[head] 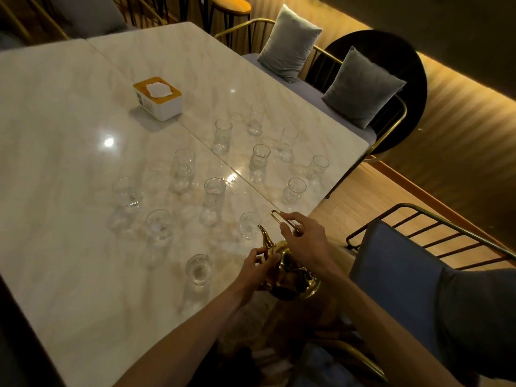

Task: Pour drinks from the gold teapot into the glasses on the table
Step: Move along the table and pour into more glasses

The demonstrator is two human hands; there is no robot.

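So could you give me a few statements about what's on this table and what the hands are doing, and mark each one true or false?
1. The right hand holds the handle of the gold teapot. True.
2. The glasses are full of dark tea. False: they look clear, with no dark drink in them.
3. A tissue box stands on the table beyond the glasses. True.
4. The left hand is lifting a glass. False: its fingers are on the teapot near the spout.
5. Two grey cushions lie on the seats past the table. True.
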